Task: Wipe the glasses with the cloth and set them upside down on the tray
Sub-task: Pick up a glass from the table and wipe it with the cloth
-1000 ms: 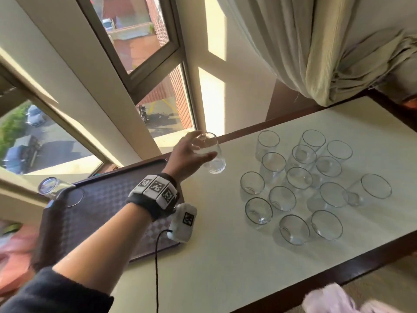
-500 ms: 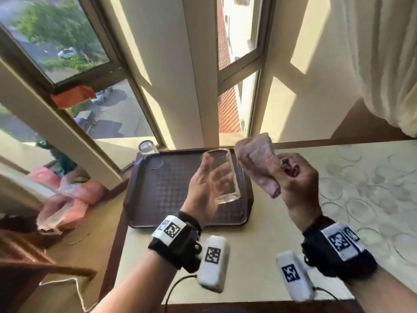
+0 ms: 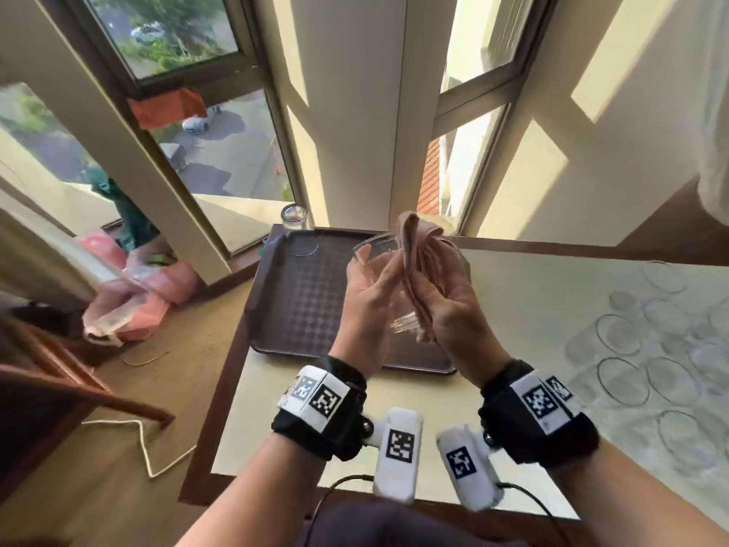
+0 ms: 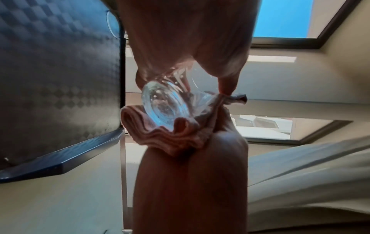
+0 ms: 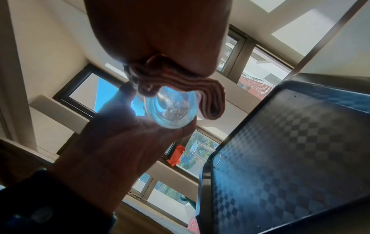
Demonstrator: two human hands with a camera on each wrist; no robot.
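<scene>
Left hand grips a clear glass from its left side, fingers curled round the wall; thick base points down toward the wrists, rim away. Right hand holds a pink cloth bunched in folds against the right side of the glass, thumb and fingers closed on the fabric. In the wrist views the cloth wraps part-way round the base; folded edges hang just below it. Glass is held in the air above the near right part of the tray.

Glass: transparent, plain-sided, heavy round base with bright reflections. Whether cloth enters the mouth: cannot tell, motion blur.

Tray: dark, checker-textured, raised rim, lying on the pale table at its left end, far edge near the window wall. One glass already upside down at the far left corner of the tray; rest of tray floor bare. Remaining glasses stand clustered on the table to the right, well apart from the hands. Table's left and near edges have a dark wood border.
</scene>
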